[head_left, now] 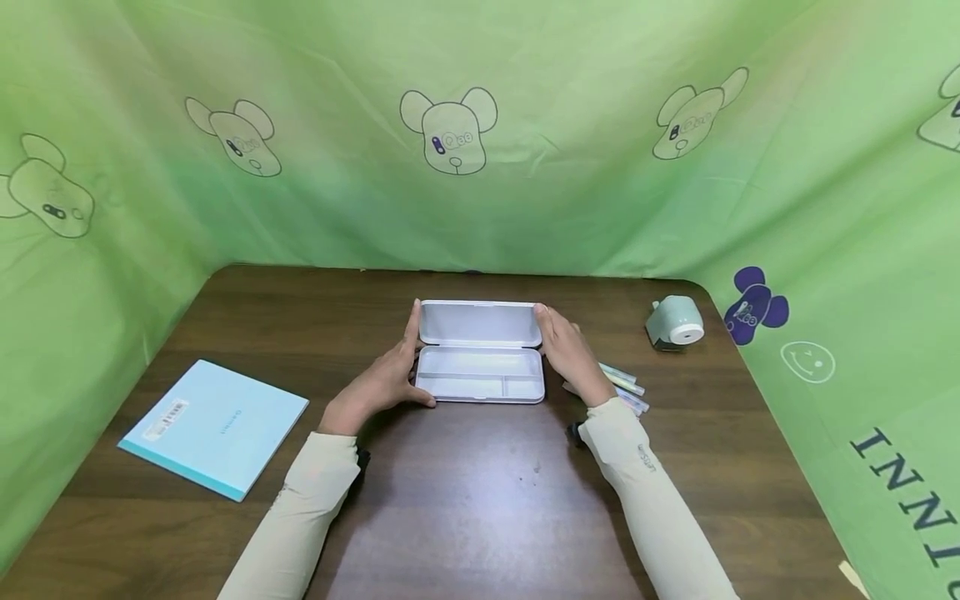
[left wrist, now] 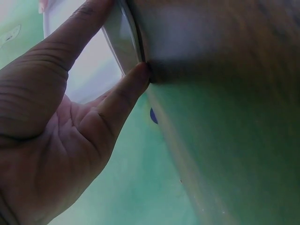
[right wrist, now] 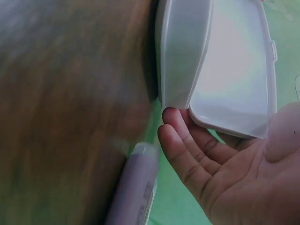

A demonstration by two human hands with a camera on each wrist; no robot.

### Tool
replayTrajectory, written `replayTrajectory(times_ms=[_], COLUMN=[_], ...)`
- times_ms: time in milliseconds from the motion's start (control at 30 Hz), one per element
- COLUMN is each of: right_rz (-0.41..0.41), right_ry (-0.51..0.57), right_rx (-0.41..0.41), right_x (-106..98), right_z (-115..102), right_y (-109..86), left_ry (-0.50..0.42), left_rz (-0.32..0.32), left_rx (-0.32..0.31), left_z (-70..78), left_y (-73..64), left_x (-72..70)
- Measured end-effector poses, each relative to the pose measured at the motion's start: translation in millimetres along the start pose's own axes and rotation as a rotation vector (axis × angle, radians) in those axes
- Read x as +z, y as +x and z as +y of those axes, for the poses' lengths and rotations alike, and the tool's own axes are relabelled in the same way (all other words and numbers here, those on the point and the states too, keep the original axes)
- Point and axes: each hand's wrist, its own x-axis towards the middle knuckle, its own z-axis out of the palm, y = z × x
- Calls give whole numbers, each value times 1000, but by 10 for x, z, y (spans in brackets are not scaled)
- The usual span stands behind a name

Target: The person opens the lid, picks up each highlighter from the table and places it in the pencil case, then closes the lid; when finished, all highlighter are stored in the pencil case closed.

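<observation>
A white pencil case (head_left: pixel 480 362) lies open on the table, its lid (head_left: pixel 480 323) raised at the far side. Long and small compartments divide the base, and nothing lies in them. My left hand (head_left: pixel 382 379) holds the left end of the case, thumb at the near corner and fingers reaching up beside the lid. At the other end, my right hand (head_left: pixel 567 350) holds the lid's right edge, with its thumb near the top. In the right wrist view, several fingers (right wrist: pixel 187 150) pass under and behind the lid (right wrist: pixel 234 65).
Several pale highlighters (head_left: pixel 624 385) lie beside my right wrist; a purple one (right wrist: pixel 136 187) shows close in the right wrist view. A light blue notebook (head_left: pixel 217 425) lies at the left. A mint pencil sharpener (head_left: pixel 675 322) stands back right. Green printed cloth (head_left: pixel 465 217) surrounds the table.
</observation>
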Motion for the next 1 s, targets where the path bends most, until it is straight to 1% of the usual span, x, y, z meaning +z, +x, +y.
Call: replayTrajectory(times_ms=[33, 100, 133, 267, 300, 333, 400, 433, 467, 533, 567, 633, 667, 700, 800, 900, 967, 1000], right_rz=[-5, -13, -15, -15, -16, -20, -34, -29, -37, -21, -3, 30, 37, 59, 86, 118, 133, 137], right_ry=[-2, -3, -5, -12, -10, -9, -4, -16, -18, -43, -57, -85, -82, -93, -116, -151, -178, -189], right_rx=[1, -1, -4, 2, 6, 8, 18, 11, 9, -28, -52, -103, -114, -131, -125, -102, -87, -80], right_x=[-8, -19, -21, -16, -13, -12, -9, 8, 7, 38, 50, 19, -20, -53, -251, -456, -629, -717], right_z=[-2, -5, -2, 1, 7, 10, 27, 90, 107, 260, 337, 374, 340, 352, 255, 399, 549, 627], right_y=[-8, -19, -19, -17, -15, -12, -5, 29, 39, 116, 148, 142, 100, 72, -126, -288, -410, -473], left_ry=[12, 21, 13, -4, -4, 10, 17, 21, 20, 20, 11, 18, 22, 26, 27, 13, 2, 9], left_rz=[5, -1, -1, -30, -34, -28, -29, -28, -27, -21, -28, -25, -26, -27, -34, -38, -38, -31], left_rx=[4, -1, -14, -55, -64, -58, -63, -64, -70, -76, -93, -96, -97, -96, -97, -99, -94, -77], left_z=[60, 262, 286, 593, 623, 594, 611, 615, 618, 610, 654, 660, 662, 664, 670, 660, 661, 615], left_y=[-20, -76, -66, -155, -166, -169, -179, -182, -183, -175, -177, -169, -165, -162, -157, -156, -156, -151], left_x=[-23, -97, -106, -197, -199, -188, -182, -179, -177, -171, -182, -182, -181, -181, -188, -207, -208, -196])
